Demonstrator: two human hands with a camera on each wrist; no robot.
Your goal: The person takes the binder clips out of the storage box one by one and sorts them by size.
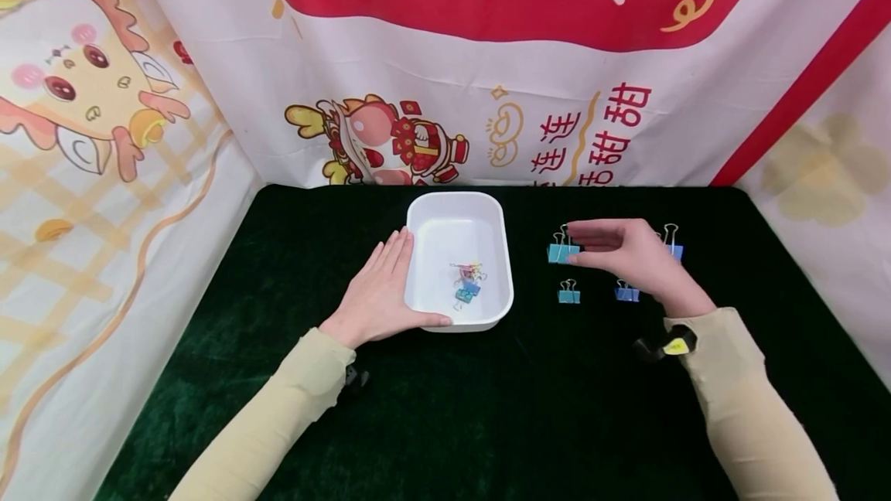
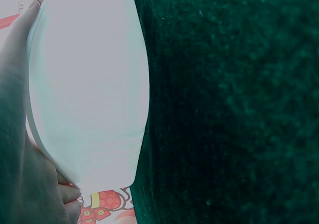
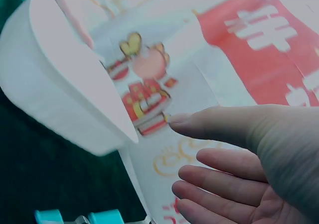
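A white plastic box (image 1: 459, 323) stands on the dark green cloth. My left hand (image 1: 379, 292) rests against its left side, fingers extended along the wall and thumb over the near rim. Inside lie several small binder clips (image 1: 468, 290), among them teal and blue ones. To the right, my right hand (image 1: 629, 253) hovers with its fingers and thumb apart and nothing between them. Its fingertips are beside a large teal binder clip (image 1: 560, 253); contact is unclear. Nearer are a small teal clip (image 1: 568, 297) and a small blue clip (image 1: 627, 294). My right hand partly hides a larger blue clip (image 1: 677, 252).
The green cloth (image 1: 445, 424) covers the table. Printed fabric (image 1: 487, 83) hangs along the back edge, with more at the left and right sides. Black straps with a device (image 1: 671, 346) sit at the right wrist.
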